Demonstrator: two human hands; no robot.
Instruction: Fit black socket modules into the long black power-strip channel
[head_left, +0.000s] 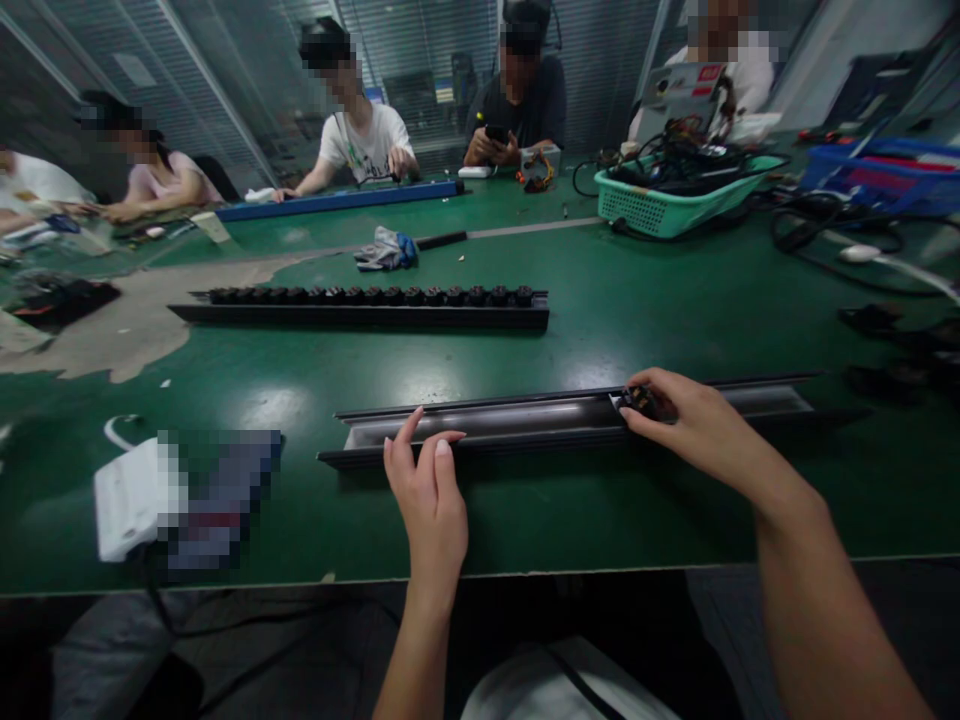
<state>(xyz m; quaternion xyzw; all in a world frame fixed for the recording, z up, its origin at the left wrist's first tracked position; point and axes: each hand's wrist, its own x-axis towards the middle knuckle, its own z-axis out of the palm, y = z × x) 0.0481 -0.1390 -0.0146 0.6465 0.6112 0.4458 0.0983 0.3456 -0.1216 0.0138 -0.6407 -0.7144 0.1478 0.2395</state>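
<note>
A long dark metal channel (525, 420) lies across the green table in front of me. My left hand (429, 495) rests on its near edge toward the left end, fingers stretched out flat on the rail. My right hand (686, 420) is further right, fingers pinched around a small black socket module (641, 400) that sits in the channel's trough. A second, similar rail (360, 312) lies farther back, lined with several black socket modules along its top.
A white object (131, 495) lies at the near left. A grey glove (386, 250) and a teal basket (660, 205) of cables sit farther back. Black parts (870, 320) lie at the right. Several people sit around the table's far side.
</note>
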